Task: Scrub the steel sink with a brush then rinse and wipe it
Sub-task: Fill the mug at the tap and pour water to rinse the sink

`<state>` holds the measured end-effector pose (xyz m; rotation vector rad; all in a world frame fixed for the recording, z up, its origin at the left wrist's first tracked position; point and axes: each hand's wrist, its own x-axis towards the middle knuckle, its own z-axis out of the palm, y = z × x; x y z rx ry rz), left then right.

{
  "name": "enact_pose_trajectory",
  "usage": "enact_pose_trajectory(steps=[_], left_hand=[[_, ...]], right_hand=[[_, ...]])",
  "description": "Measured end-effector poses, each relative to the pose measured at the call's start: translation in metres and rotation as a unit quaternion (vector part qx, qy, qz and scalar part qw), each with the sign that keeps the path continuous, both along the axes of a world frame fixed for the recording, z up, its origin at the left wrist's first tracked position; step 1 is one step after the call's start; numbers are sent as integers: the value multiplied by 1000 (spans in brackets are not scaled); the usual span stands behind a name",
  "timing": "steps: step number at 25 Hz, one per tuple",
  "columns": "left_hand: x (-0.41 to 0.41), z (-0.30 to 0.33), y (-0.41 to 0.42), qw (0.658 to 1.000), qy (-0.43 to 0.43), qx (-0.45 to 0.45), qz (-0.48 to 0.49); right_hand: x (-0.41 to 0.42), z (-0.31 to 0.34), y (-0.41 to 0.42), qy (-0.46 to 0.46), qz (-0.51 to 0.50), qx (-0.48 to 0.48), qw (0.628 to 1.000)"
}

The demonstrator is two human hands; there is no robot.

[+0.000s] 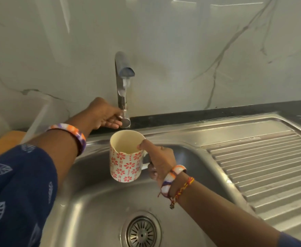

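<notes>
1. Steel sink is filling the lower part of the view; its basin is lying below both arms, with the round drain strainer sitting at the bottom near the lower edge.
2. Ribbed drainboard is running off to the right of the basin, part of the same steel piece.
3. Faucet is standing upright at the back rim of the sink, against the marble-patterned wall; its spout is pointing toward the camera, and a thin stream of water seems to be coming down from it, though blur is making this hard to confirm.
4. Left hand is reaching to the base of the faucet, its fingers curling around the small lever knob there and touching it.
5. Right hand is gripping a mug by its handle, thumb pressing on the rim; fingers are wrapped closed on the handle.
6. Mug is hanging upright over the basin, just below and in front of the spout, white with a red flower pattern, pale inside; whether it is holding water I cannot tell.
7. Both wrists are wearing orange, white and purple bangles; the right wrist is also carrying a red-and-yellow thread.
8. Left arm is showing a dark blue sleeve with a pale leaf print.
9. Wooden board is peeking out at the left edge, behind the left arm.
</notes>
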<state>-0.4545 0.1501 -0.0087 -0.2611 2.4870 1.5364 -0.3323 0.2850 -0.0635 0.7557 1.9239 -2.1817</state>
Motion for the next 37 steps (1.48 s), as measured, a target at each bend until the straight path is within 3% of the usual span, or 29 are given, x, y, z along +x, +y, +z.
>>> enact_pose_trajectory(steps=[2, 5, 14, 20, 37], left_hand=[[5, -14, -8, 993, -81, 81, 12], [7, -27, -14, 982, -120, 144, 32], [22, -24, -4, 993, -69, 87, 48], [22, -26, -4, 997, -66, -14, 45], [25, -32, -6, 998, -58, -6, 29]], right_hand=[[-1, -5, -1, 1, 3, 0, 1000], [-4, -12, -5, 2, 8, -6, 1000], [3, -19, -8, -10, 25, 5, 1000], [-1, -11, -6, -1, 15, 11, 1000], [-2, -4, -9, 4, 15, 4, 1000]])
